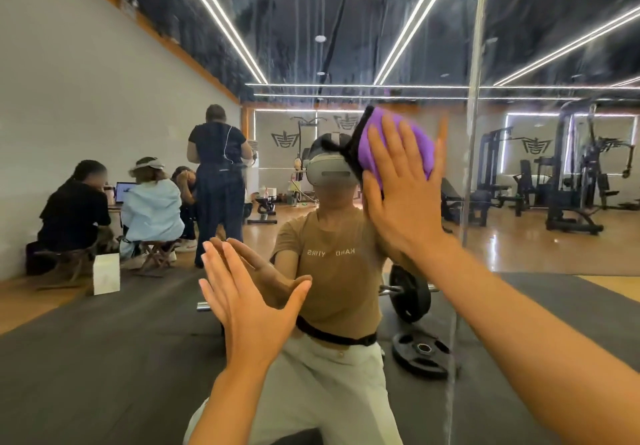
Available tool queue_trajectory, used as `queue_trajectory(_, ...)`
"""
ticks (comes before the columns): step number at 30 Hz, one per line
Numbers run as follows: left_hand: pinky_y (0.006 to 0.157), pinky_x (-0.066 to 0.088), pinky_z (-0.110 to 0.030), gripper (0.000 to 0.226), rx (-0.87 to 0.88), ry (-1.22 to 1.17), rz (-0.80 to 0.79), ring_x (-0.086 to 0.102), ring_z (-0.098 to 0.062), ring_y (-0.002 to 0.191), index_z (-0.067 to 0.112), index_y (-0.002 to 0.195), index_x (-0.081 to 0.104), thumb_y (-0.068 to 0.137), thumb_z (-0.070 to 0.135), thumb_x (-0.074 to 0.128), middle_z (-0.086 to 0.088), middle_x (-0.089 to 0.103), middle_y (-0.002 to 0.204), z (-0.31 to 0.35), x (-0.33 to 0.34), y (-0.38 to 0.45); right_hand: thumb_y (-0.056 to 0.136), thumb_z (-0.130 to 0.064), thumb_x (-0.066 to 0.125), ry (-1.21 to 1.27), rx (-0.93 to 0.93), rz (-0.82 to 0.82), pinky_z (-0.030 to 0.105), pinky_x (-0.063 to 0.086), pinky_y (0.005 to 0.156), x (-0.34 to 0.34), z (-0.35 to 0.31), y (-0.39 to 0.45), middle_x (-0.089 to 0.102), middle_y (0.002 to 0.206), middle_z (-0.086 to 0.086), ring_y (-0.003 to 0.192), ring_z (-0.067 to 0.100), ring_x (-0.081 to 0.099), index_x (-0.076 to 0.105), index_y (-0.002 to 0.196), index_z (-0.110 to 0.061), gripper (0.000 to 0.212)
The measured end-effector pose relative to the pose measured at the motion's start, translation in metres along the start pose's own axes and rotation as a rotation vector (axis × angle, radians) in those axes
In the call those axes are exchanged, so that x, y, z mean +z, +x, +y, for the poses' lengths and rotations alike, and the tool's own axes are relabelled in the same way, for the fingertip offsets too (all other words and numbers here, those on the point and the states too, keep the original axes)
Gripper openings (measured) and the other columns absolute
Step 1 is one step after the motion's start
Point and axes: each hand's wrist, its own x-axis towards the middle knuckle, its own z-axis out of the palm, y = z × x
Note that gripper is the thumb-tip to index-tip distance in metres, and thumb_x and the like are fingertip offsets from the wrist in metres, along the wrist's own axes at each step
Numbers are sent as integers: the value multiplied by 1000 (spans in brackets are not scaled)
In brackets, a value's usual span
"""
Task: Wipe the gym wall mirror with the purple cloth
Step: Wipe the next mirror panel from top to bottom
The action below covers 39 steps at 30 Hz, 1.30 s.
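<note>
The gym wall mirror (346,46) fills the view right in front of me, with wet streaks across its upper part. My right hand (401,188) lies flat against the glass at head height, fingers spread, pressing the purple cloth (415,143) under the palm. The cloth has a dark edge on its left side. Lower and to the left, my left hand (249,309) rests on the mirror with open fingers and nothing in it. My own reflection kneels behind both hands.
A vertical seam (472,133) between mirror panels runs just right of the cloth. The reflection shows a barbell and weight plates (420,354) on a dark mat behind me, several people seated at left, a white bag, and gym machines at right.
</note>
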Motion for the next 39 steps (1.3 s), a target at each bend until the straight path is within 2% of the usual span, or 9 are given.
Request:
queue_trajectory(7, 115, -23, -30, 137, 36, 17, -84, -28, -16, 147, 17, 155, -17, 61, 84, 56, 0, -31, 160, -8, -8, 6, 104, -39, 37, -17, -281, -255, 59, 7, 122, 6, -25, -147, 20, 166, -4, 154, 19, 15, 30, 157, -26, 55)
queue_trajectory(11, 113, -23, -25, 138, 58, 40, -110, -29, -14, 146, 23, 153, -23, 58, 92, 49, 4, -35, 158, -16, -16, 5, 103, -40, 36, -38, -428, -288, 54, 2, 124, -3, -4, -97, 21, 165, -3, 153, 19, 18, 31, 156, -26, 55)
queue_trajectory(14, 115, -19, -28, 136, 79, 38, -97, -26, -14, 147, 21, 155, -19, 59, 94, 44, 4, -32, 159, -18, -16, 6, 104, -38, 32, -57, -308, -163, 48, -4, 125, -7, 5, -17, 23, 165, 1, 153, 21, 18, 31, 157, -22, 55)
queue_trajectory(17, 118, -12, -35, 138, 79, 49, -102, -26, -13, 147, 20, 155, -17, 61, 92, 52, 5, -31, 160, -19, -16, 6, 104, -36, 31, -68, -181, -92, 41, -14, 122, -5, 6, 48, 23, 165, 4, 154, 22, 16, 27, 158, -20, 56)
queue_trajectory(22, 119, -7, -38, 138, 72, 21, -127, -25, -10, 147, 21, 155, -17, 62, 87, 60, 10, -31, 159, -21, -22, 6, 104, -33, 31, -22, -45, -18, 45, -11, 123, 7, -25, 30, 20, 166, 8, 154, 26, 15, 28, 158, -16, 56)
queue_trajectory(25, 118, -10, -36, 140, 75, -25, -141, -26, -8, 146, 23, 154, -20, 60, 81, 67, 13, -33, 158, -21, -24, 7, 105, -36, 30, -4, -160, -130, 55, -2, 124, 17, -52, -34, 12, 168, 3, 155, 25, 10, 22, 160, -19, 58)
queue_trajectory(31, 117, -10, -34, 145, 90, -84, -183, -30, -5, 144, 26, 153, -19, 56, 64, 82, 19, -36, 155, -32, -29, 7, 104, -38, 36, -29, -420, -284, 54, -4, 124, 20, -60, -113, 19, 166, -2, 154, 21, 13, 29, 157, -24, 55)
queue_trajectory(35, 116, -8, -34, 144, 97, -73, -186, -29, -6, 145, 24, 154, -18, 57, 65, 81, 18, -35, 156, -37, -31, 9, 104, -41, 35, -85, -678, -368, 53, 0, 124, 13, -37, -85, 17, 166, -5, 155, 17, 11, 27, 158, -28, 56)
queue_trajectory(39, 117, -7, -34, 143, 113, -60, -183, -28, -7, 146, 22, 155, -17, 58, 71, 76, 14, -32, 158, -39, -31, 11, 105, -43, 24, -162, -535, -289, 56, 9, 123, 8, -27, -9, 10, 167, -2, 155, 19, 9, 20, 159, -26, 57)
